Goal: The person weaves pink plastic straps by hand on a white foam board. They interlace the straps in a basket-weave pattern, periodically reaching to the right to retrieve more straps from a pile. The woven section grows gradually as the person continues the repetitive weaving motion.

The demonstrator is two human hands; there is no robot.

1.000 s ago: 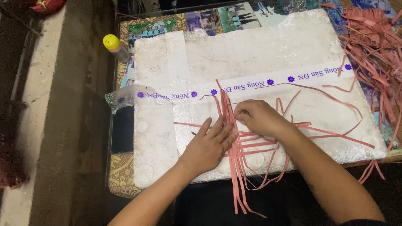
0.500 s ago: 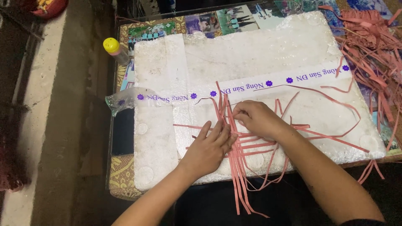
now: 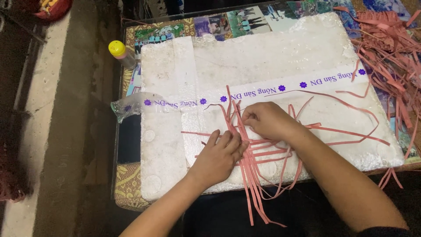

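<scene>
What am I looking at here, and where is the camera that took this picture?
The camera sits on a person's head and looks down at their own two bare hands; there is no machine. The left hand lies flat, pressing down crossed pink strips that look like paper. The right hand pinches one of those strips with its fingertips. The strips lie on a white foam board with a band of printed tape stuck across it. A heap of spare pink strips lies to the right, and a small bottle with a yellow cap stands at the upper left.
</scene>
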